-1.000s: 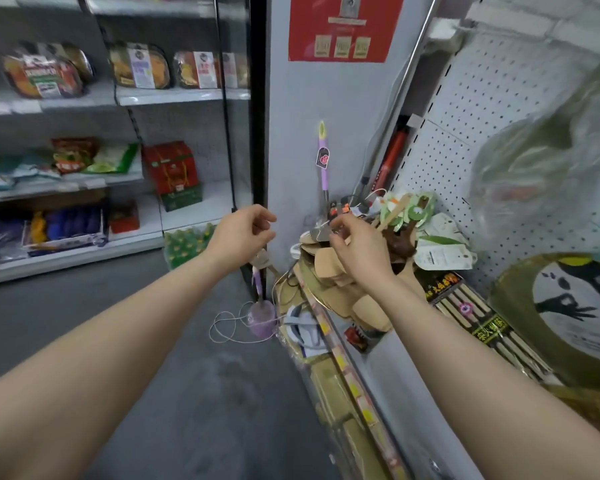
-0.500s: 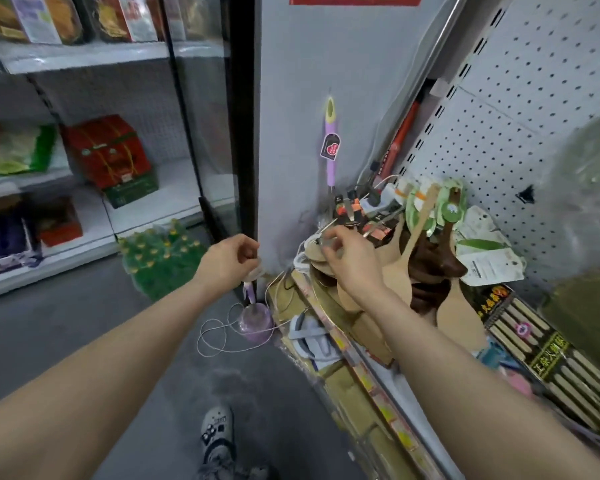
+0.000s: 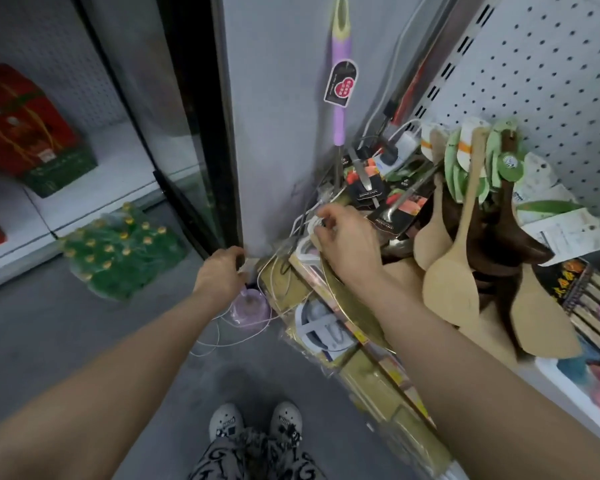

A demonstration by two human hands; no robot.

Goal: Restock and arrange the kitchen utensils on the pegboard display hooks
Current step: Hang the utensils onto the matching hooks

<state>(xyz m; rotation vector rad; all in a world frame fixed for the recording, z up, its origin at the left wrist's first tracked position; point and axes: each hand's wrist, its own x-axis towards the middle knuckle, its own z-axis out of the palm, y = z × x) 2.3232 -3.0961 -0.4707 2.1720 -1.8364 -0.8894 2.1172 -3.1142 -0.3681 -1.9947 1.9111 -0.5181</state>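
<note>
Kitchen utensils point(image 3: 381, 188) lie heaped just right of the grey panel point(image 3: 274, 98), at the foot of the pegboard point(image 3: 551, 64) rather than on hooks. Only a purple-handled tool point(image 3: 340, 81) hangs against the panel itself.

Far left of the panel a red box point(image 3: 25, 126) sits on a shelf. Nearer it is a pack of green bottles point(image 3: 118, 247) on the floor, then the black-framed glass door point(image 3: 201, 133) meeting the panel's left edge.

At the panel's foot the left hand point(image 3: 219, 275) is clenched round the top of a lilac utensil point(image 3: 250, 308). It dangles below with thin white cord point(image 3: 229, 337) trailing, probably held aside to keep it out of the heap.

Just right of the panel's foot, the right hand point(image 3: 347, 244) pinches a white loop point(image 3: 309, 225) with curled fingers. What the loop belongs to cannot be told; it looks like untangling.

Farther right, wooden spatulas point(image 3: 451, 292) and dark spoons point(image 3: 510, 237) overhang the shelf edge and could slide. Open room lies on the floor left of the panel and on the pegboard above the heap.
</note>
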